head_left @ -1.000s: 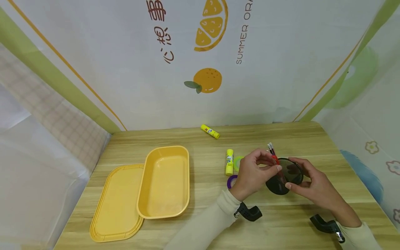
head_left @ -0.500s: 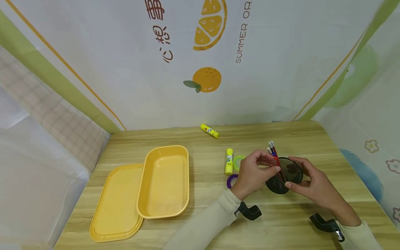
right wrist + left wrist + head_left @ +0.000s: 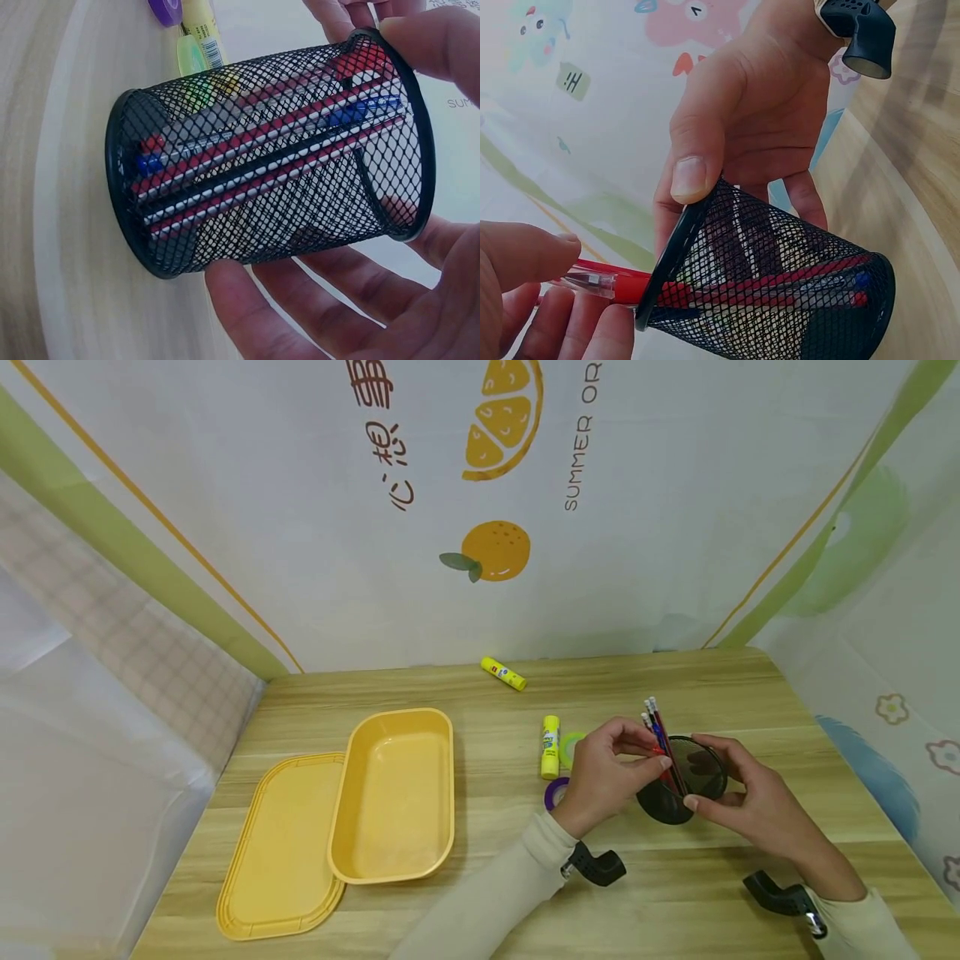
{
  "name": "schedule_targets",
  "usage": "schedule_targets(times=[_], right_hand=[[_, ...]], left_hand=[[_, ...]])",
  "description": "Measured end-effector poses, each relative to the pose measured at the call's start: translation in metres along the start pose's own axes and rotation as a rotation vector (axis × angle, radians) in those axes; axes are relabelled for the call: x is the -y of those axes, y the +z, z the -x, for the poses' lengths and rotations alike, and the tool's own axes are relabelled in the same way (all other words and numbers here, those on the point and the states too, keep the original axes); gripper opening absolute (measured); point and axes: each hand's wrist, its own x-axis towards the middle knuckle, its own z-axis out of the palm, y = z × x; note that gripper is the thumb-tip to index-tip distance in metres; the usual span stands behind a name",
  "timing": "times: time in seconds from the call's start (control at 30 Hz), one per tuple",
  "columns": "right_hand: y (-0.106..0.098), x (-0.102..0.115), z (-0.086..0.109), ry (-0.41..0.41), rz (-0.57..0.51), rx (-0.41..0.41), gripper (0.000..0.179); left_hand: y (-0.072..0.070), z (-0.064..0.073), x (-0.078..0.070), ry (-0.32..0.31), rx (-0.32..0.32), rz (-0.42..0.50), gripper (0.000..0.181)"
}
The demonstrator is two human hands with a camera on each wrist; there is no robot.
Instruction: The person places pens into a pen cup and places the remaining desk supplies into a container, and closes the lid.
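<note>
My right hand point(image 3: 765, 814) grips a black mesh pen holder point(image 3: 665, 807), thumb at the rim and fingers along its side. The right wrist view shows striped red-and-black pencils point(image 3: 262, 139) and a blue pen point(image 3: 367, 110) inside it. At the holder's mouth, my left hand point(image 3: 606, 772) pinches a red pen point(image 3: 634, 288) between thumb and fingers. Most of that pen lies inside the mesh, its clear pointed end by my left fingertips. White-ended pencils point(image 3: 651, 703) stick out above the rim, behind the left fingers in the head view.
Left of my hands lie a yellow glue stick point(image 3: 551, 747), a green tape roll point(image 3: 572, 748) and a purple tape roll point(image 3: 555, 793), both partly covered. Another glue stick point(image 3: 503, 673) lies at the back. Further left, a yellow tray point(image 3: 393, 810) overlaps a yellow lid point(image 3: 281, 852).
The red pen has slid lower into the pen holder, with the left fingers at it. The pencils' white ends show a little higher and more spread. The right hand stays almost still.
</note>
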Motion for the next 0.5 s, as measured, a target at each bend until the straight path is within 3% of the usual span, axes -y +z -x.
schedule_targets(times=[0.5], right_hand=[[-0.002, 0.004, -0.001, 0.016, 0.021, 0.014, 0.081]], left_hand=[[-0.010, 0.003, -0.013, -0.016, -0.027, 0.086, 0.022]])
